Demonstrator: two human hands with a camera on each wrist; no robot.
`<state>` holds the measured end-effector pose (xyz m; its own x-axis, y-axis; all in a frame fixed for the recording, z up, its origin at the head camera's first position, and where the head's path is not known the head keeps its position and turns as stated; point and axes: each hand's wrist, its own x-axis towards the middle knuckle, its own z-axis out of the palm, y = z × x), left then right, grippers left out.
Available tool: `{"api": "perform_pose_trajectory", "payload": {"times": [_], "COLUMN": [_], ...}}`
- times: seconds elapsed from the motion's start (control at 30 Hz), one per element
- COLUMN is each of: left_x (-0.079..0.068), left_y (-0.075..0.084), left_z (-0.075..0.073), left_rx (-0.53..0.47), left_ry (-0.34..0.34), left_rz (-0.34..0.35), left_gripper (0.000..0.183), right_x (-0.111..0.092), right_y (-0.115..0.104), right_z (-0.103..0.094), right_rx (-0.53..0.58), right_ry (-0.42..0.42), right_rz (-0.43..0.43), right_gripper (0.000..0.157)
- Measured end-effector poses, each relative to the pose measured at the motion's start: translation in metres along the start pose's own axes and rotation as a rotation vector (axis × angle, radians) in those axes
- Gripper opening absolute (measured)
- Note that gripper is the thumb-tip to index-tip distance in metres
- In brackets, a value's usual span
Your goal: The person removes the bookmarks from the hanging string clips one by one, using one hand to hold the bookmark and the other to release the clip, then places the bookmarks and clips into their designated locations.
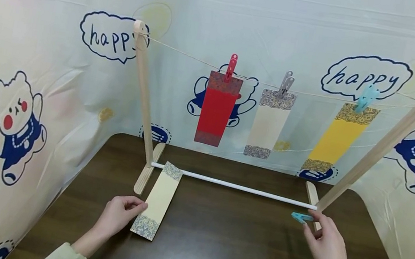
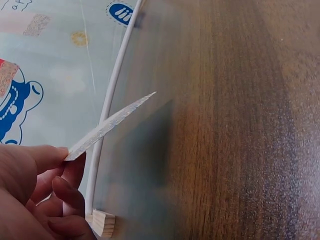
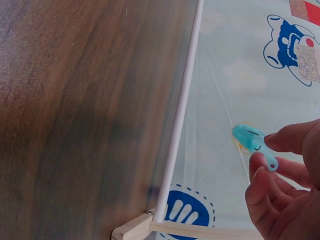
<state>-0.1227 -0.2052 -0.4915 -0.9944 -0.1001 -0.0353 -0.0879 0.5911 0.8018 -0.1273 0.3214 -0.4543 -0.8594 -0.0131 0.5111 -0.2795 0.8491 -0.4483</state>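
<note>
My left hand [image 1: 120, 215] pinches the left edge of a cream card [image 1: 158, 199] with grey lace-patterned ends, tilted in front of the rack's left foot. In the left wrist view that card [image 2: 112, 125] shows nearly edge-on between thumb and fingers. My right hand [image 1: 328, 253] grips a light-blue clothespin [image 1: 301, 217] near the rack's right foot. The right wrist view shows this clothespin [image 3: 255, 145] between thumb and fingers. Behind, a string [image 1: 187, 54] carries a red card [image 1: 216, 110], a whitish card [image 1: 269, 124] and a yellow card [image 1: 339, 138].
A wooden rack stands on the dark table [image 1: 221, 242], with a left post [image 1: 143, 96], a right post [image 1: 378, 151] and a white rod [image 1: 239, 186] low between them. A red clothespin [image 1: 231, 67], a grey one and a blue one [image 1: 367, 99] clip the hanging cards.
</note>
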Motion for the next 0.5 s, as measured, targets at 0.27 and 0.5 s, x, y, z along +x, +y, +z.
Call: {"api": "perform_pose_trajectory", "payload": {"times": [0.27,0.5], "left_x": [-0.0014,-0.0006], "left_y": [-0.0020,-0.0038], "left_z": [0.0003,-0.0006], "left_rx": [0.030,0.057], "left_ry": [-0.022,-0.022], "left_rz": [-0.021,-0.022], "left_gripper": [0.011,0.011], "right_x": [-0.0001,-0.0041], "right_y": [-0.0002,-0.0012], "right_z": [0.0012,0.0024], "right_rx": [-0.037,-0.038], "right_ry": [-0.023,-0.091], "right_rz": [0.009,0.087], "right_gripper": [0.036,0.034]}}
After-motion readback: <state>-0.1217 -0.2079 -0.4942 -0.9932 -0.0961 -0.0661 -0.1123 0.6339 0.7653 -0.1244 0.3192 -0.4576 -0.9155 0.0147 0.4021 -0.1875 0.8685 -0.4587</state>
